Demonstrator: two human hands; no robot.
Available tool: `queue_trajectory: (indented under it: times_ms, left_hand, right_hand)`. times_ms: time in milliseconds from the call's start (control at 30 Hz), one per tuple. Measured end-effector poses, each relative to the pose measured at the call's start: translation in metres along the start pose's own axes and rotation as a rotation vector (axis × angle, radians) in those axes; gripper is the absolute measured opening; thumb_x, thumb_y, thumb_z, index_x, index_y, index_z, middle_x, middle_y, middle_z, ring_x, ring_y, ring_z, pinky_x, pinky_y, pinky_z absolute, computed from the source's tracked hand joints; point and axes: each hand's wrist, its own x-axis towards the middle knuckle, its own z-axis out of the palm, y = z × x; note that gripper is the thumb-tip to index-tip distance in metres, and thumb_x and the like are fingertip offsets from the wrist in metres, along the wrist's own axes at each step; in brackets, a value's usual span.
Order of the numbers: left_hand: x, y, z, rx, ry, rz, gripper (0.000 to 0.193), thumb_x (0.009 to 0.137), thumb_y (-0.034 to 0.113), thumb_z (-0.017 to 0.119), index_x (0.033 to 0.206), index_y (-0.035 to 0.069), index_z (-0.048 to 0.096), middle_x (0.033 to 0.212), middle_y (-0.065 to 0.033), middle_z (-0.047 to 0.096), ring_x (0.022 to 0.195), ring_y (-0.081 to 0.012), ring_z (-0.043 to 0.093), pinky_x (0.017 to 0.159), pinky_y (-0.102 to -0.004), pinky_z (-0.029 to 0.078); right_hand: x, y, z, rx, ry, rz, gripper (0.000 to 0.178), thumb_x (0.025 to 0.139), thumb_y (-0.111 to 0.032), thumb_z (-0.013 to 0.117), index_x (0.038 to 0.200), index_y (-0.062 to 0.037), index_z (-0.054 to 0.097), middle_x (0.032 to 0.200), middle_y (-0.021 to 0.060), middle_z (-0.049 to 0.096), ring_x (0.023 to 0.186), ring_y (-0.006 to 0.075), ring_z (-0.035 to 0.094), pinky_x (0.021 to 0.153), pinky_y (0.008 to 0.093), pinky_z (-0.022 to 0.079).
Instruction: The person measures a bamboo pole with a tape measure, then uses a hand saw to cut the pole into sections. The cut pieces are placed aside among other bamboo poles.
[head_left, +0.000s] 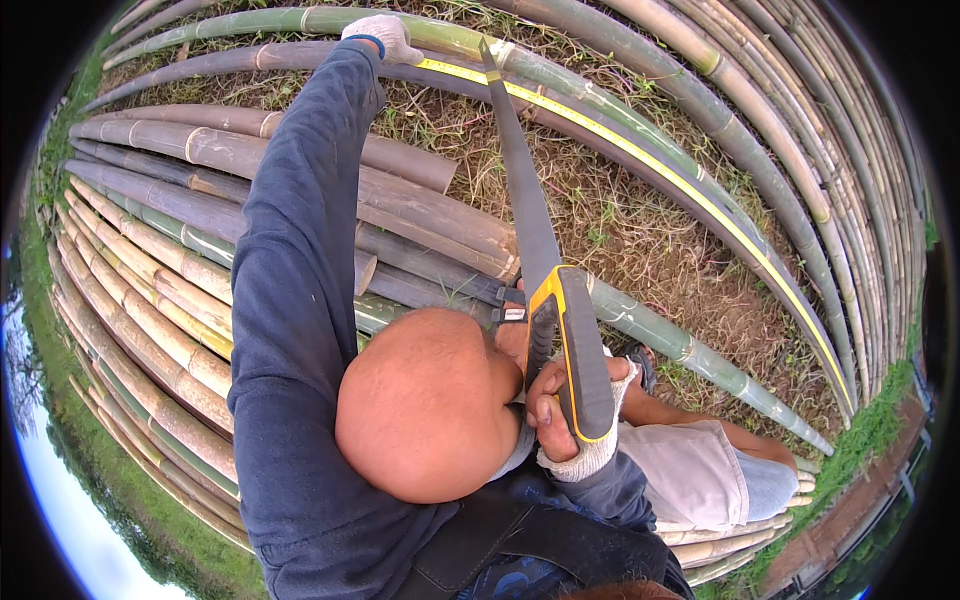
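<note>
My left arm reaches to the far side, and my left hand (388, 38), in a whitish knitted glove, is closed at the end of a yellow measuring tape (640, 155). The tape runs rightward along a long bamboo pole (590, 95), mostly green with grey-brown parts. Close to my body, my right hand (552, 405) grips a handsaw (575, 350) by its black and yellow handle. A pale glove shows at that wrist, while the fingers are bare. The saw's long dark blade (525, 190) points away, its tip overlapping the tape and pole in view.
Cut bamboo poles (430, 215) lie stacked at left, and more long poles (740, 80) lie at far right. A green pole (690, 350) extends beside my legs. Dry grass (640, 260) covers the ground between. A bare bent knee (430, 410) blocks part of the near view.
</note>
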Motion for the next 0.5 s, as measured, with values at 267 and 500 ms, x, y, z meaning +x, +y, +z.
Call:
queue_trajectory:
  times_ms: [267, 500]
  left_hand:
    - [0.003, -0.025, 0.001, -0.088, -0.038, 0.031, 0.057, 0.089, 0.062, 0.076, 0.121, 0.015, 0.083, 0.119, -0.0149, 0.080, 0.112, -0.0333, 0.075, 0.100, -0.0467, 0.057]
    - [0.000, -0.070, 0.006, -0.085, -0.078, -0.047, 0.059, 0.088, 0.062, 0.076, 0.126, 0.018, 0.083, 0.122, -0.0128, 0.080, 0.115, -0.0324, 0.074, 0.103, -0.0466, 0.057]
  right_hand:
    - [0.008, 0.012, 0.005, -0.034, -0.034, -0.043, 0.034, 0.099, -0.024, 0.079, 0.117, -0.0092, 0.054, 0.084, 0.0047, 0.061, 0.060, 0.0127, 0.057, 0.054, 0.0264, 0.045]
    - [0.023, 0.018, 0.010, -0.070, -0.030, -0.051, 0.034, 0.099, -0.018, 0.074, 0.119, -0.0098, 0.049, 0.078, 0.0039, 0.059, 0.059, 0.0126, 0.055, 0.057, 0.0278, 0.045]
